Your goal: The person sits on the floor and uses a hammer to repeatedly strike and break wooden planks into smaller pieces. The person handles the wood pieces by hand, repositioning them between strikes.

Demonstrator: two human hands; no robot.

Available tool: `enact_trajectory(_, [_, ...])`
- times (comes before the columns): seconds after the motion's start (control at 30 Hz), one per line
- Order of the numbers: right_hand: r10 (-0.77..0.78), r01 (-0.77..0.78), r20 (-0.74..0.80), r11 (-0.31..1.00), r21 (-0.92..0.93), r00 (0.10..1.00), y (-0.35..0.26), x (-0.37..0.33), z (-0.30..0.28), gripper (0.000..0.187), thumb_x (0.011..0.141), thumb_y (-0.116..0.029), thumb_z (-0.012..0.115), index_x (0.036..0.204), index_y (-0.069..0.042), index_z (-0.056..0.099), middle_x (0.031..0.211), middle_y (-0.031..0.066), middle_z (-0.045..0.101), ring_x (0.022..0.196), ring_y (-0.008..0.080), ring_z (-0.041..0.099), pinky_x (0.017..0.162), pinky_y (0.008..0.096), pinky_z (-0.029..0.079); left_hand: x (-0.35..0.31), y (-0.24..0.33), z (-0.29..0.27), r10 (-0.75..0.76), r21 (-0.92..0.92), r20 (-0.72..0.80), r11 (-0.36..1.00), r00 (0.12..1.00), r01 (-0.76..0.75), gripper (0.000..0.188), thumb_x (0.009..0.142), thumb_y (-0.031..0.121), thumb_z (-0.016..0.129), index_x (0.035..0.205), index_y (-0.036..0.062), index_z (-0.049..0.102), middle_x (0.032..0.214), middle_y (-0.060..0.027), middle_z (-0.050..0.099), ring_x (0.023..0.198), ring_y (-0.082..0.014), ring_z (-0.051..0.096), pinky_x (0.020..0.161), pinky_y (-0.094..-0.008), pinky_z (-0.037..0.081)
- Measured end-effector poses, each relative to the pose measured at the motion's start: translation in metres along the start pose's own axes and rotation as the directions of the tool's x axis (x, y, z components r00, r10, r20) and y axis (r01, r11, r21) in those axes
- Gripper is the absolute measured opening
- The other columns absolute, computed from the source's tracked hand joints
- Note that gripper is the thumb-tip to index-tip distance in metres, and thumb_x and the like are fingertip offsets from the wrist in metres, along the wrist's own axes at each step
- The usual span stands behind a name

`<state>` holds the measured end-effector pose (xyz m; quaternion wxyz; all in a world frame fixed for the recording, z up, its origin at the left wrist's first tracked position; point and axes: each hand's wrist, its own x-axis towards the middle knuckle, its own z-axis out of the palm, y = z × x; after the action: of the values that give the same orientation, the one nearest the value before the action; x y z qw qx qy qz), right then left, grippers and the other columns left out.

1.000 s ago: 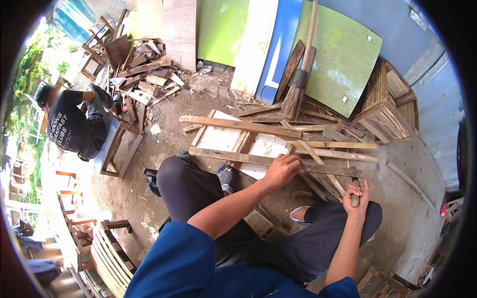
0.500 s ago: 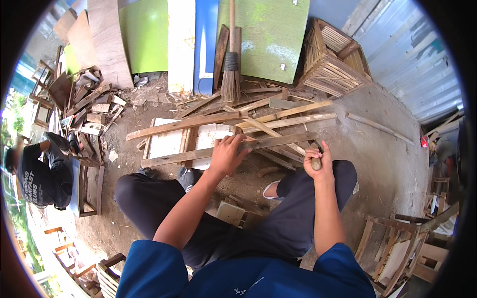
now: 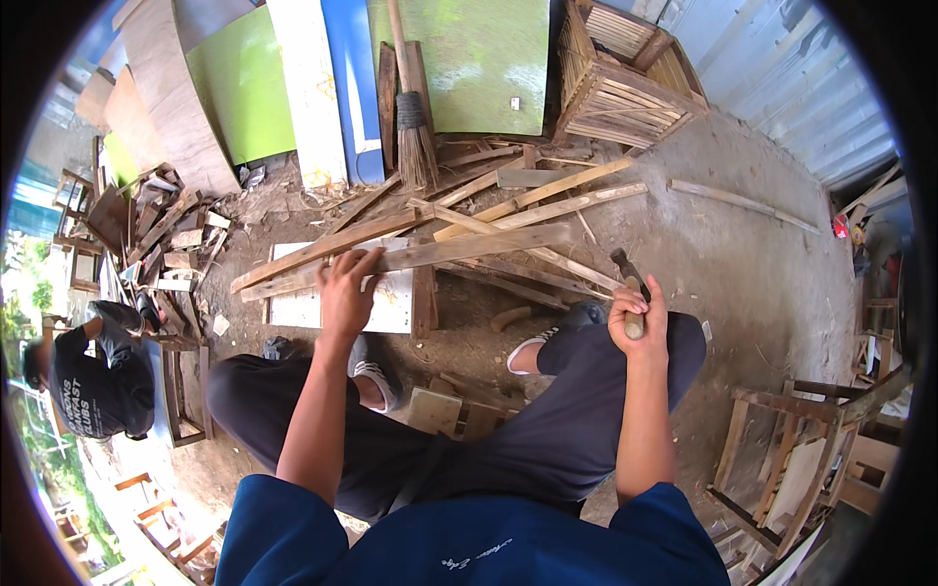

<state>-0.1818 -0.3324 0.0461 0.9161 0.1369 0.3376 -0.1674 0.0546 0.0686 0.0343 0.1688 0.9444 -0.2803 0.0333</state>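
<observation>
My left hand (image 3: 347, 291) grips a long, weathered wooden plank (image 3: 469, 250) near its left part, fingers curled over its upper edge. The plank slants slightly up to the right, above a white panel (image 3: 393, 305) with a wooden crosspiece (image 3: 425, 301) at its right end. In my right hand (image 3: 640, 314), a hammer (image 3: 633, 328) is held by its wooden handle over my right knee. Its dark head points up and away from me, apart from the plank's right end. Another long wooden strip (image 3: 332, 246) runs just beyond the plank.
Several loose wood strips (image 3: 547, 207) lie crossed ahead, near a broom (image 3: 414, 146) against a green board (image 3: 469, 68). Scrap wood (image 3: 181, 230) is heaped at left, beside a seated person (image 3: 103, 381). A slatted wooden crate (image 3: 630, 83) and wooden frames (image 3: 782, 459) stand at right.
My left hand has moved left with the plank, which slid left and farther from me. The hammer is now clear of the plank's right end. The whole view has shifted a little.
</observation>
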Motion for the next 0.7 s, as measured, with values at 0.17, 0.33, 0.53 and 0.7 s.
enact_trajectory(0.17, [-0.080,0.084,-0.069,0.995,0.059,0.994,-0.026,-0.008,-0.017,0.042,0.103,-0.038,0.062,0.093,-0.002,0.044,0.066,-0.0018,0.044,0.048,0.0083,0.048,0.044,0.0229,0.044,-0.012,-0.011,-0.003,-0.271,0.117,0.179,0.960,0.946,0.253,0.057,0.089,0.030,0.079,0.144,0.0268,0.061,0.149,-0.0081,0.050,0.143,-0.0324,0.042,0.113,-0.0686,0.027])
enact_trajectory(0.33, [-0.088,0.093,-0.061,0.992,0.080,0.994,-0.041,-0.019,-0.033,0.037,0.103,-0.032,0.063,0.098,-0.002,0.043,0.066,-0.0017,0.044,0.047,0.0083,0.047,0.044,0.0235,0.045,-0.024,-0.001,0.011,-0.249,0.103,0.068,0.965,0.966,0.241,0.055,0.093,0.031,0.075,0.145,0.0254,0.059,0.156,-0.0117,0.044,0.149,-0.0363,0.034,0.115,-0.0671,0.026])
enact_trajectory(0.53, [-0.102,0.108,-0.105,0.993,0.049,0.989,-0.051,-0.024,-0.038,0.037,0.103,-0.032,0.064,0.101,-0.001,0.044,0.068,-0.0015,0.045,0.046,0.0080,0.046,0.043,0.0226,0.044,-0.035,0.043,0.019,-0.142,-0.006,-0.159,0.990,0.977,0.143,0.045,0.095,0.018,0.071,0.139,0.0188,0.063,0.153,-0.0132,0.047,0.149,-0.0387,0.034,0.120,-0.0567,0.028])
enact_trajectory(0.7, [-0.138,0.118,-0.114,0.979,-0.168,0.984,-0.081,0.003,-0.002,0.036,0.101,-0.031,0.067,0.100,-0.002,0.046,0.067,-0.0020,0.047,0.048,0.0062,0.047,0.042,0.0199,0.041,-0.044,0.094,0.017,-0.005,-0.175,-0.246,0.984,0.969,-0.039,0.024,0.092,0.004,0.067,0.115,0.0090,0.073,0.133,-0.0130,0.061,0.135,-0.0387,0.049,0.115,-0.0524,0.038])
